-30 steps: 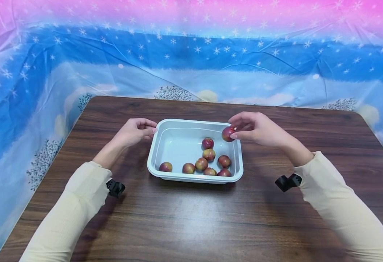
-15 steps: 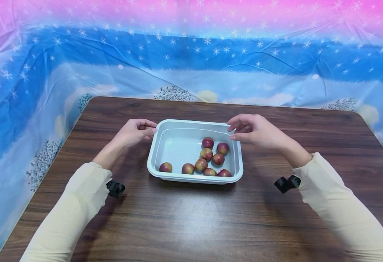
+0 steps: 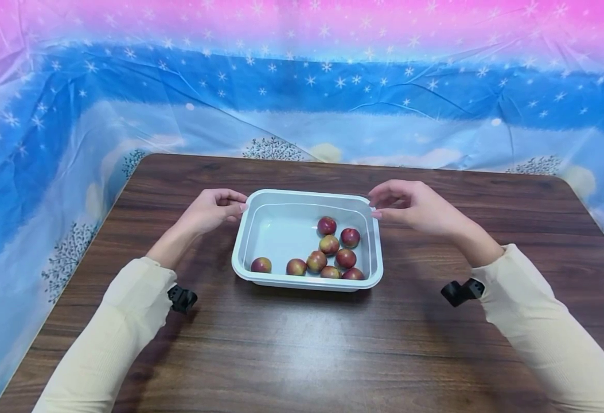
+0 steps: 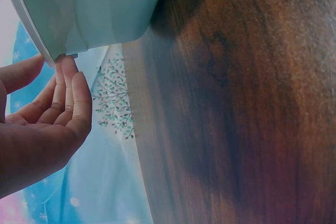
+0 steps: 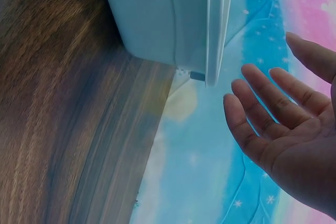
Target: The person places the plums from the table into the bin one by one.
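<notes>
A white plastic tub (image 3: 287,198) sits on the table, with several red-and-yellow plums inside, mostly toward its right and front. One plum (image 3: 261,265) lies alone in the front left corner. My left hand (image 3: 214,207) pinches the tub's back left rim; in the left wrist view the thumb is at the rim's top and the fingertips (image 4: 68,65) are beneath it. Beside the back right corner hovers my right hand (image 3: 410,206), holding nothing. In the right wrist view its fingers are spread loosely, with a gap between them and the rim (image 5: 214,51).
The dark wooden table (image 3: 302,355) extends around the tub on all sides. Behind and to the left hangs a pink and blue cloth (image 3: 302,80) with snowflakes and small trees. A black wrist mount (image 3: 462,291) juts from the right sleeve.
My right hand has let the plum go into the tub, then drawn back to the right. Some plums at the right side have rolled and settled. The left hand stays at the rim.
</notes>
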Action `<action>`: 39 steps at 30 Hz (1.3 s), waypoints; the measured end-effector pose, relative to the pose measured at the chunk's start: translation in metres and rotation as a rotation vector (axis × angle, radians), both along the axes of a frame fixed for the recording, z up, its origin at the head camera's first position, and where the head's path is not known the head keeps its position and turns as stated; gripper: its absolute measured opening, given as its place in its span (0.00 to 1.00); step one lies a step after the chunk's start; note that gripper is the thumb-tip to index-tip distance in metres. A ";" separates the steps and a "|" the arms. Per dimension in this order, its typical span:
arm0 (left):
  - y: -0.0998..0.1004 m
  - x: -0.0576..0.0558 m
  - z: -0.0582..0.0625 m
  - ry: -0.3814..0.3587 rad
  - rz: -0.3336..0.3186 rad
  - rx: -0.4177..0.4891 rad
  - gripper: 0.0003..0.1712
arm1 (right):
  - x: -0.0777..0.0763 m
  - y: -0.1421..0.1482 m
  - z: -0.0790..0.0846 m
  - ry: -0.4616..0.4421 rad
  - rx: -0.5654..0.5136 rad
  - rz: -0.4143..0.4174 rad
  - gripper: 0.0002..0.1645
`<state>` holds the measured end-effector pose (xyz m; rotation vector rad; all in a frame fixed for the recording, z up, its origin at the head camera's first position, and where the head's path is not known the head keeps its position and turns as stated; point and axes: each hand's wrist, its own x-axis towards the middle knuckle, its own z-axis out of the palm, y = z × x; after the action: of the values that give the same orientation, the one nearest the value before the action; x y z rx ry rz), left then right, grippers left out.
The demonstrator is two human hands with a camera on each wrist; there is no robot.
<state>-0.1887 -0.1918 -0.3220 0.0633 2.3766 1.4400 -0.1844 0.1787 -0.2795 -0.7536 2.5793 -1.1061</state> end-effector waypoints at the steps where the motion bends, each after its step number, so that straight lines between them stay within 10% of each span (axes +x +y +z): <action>1: 0.000 0.000 0.000 -0.001 0.002 0.001 0.20 | 0.000 0.002 0.000 0.000 -0.003 -0.002 0.19; 39: -0.005 0.004 0.000 0.003 0.000 0.012 0.23 | 0.012 0.089 -0.028 -0.079 0.091 -0.326 0.25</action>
<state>-0.1850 -0.1964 -0.3224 0.0684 2.3707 1.4552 -0.1721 0.2676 -0.3072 -0.2665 2.7255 -1.0679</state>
